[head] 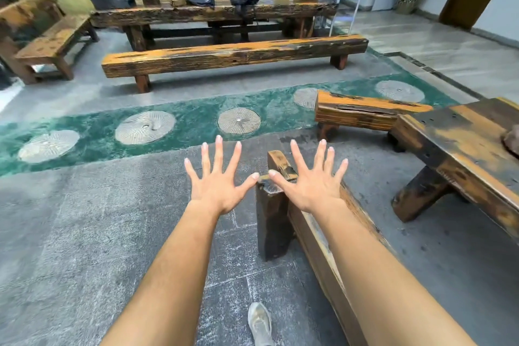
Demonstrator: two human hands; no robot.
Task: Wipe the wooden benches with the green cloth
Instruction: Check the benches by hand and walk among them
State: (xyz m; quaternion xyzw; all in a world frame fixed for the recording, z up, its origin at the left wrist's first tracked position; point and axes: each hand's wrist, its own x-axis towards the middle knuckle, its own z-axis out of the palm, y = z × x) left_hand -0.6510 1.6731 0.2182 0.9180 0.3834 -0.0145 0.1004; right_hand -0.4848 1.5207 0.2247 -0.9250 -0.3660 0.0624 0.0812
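My left hand [217,178] and my right hand [311,177] are stretched out in front of me, palms down, fingers spread, holding nothing. They hover above the end of a dark wooden bench [276,222] that runs toward me under my right forearm. A long bench [233,57] stands across the room beyond a green floor strip. A short bench [356,112] sits to the right, and another bench with a backrest [53,42] stands at the far left. No green cloth is visible.
A heavy wooden table [460,143] fills the right side, with a brown object at its edge. A long table [213,11] at the back carries dark bags and a small bottle. Round stone discs [144,126] lie in the green floor strip. My shoe [259,323] shows below.
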